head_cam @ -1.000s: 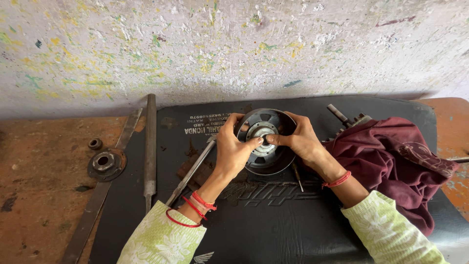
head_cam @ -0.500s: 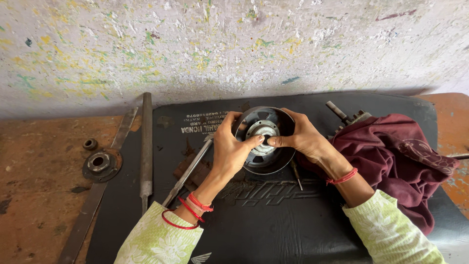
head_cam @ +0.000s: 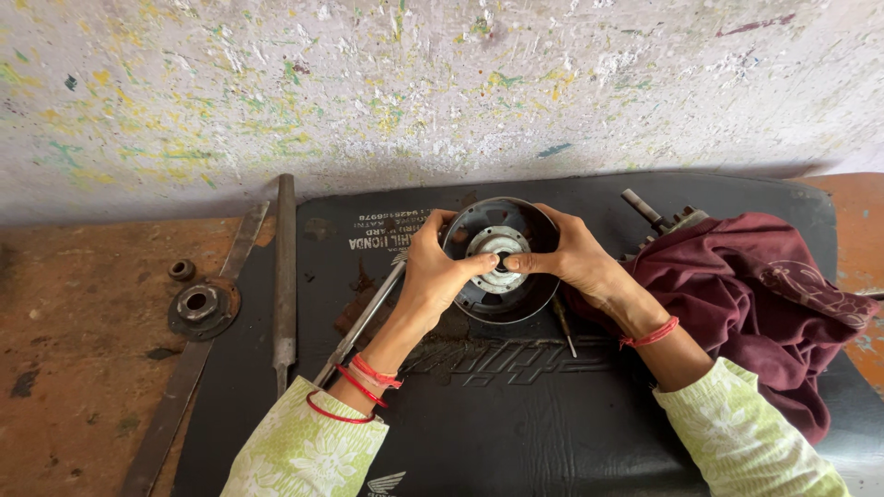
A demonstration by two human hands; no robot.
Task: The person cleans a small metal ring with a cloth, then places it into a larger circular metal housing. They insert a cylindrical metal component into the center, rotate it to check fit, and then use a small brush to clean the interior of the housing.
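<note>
Centrally, round metal hub (head_cam: 500, 260), between both hands' fingers (head_cam: 479, 265)

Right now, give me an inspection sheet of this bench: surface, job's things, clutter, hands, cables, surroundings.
Surface: black padded mat over a rusty brown bench.
Job's things: round dark metal drum with a pale hub, held on the mat.
Clutter: long file, flat metal bar, flanged ring, small nut, maroon cloth, metal rod.
Hands: left hand and right hand grip the drum, thumbs at the hub.
Cables: nothing seen.
Surroundings: paint-speckled wall.
</note>
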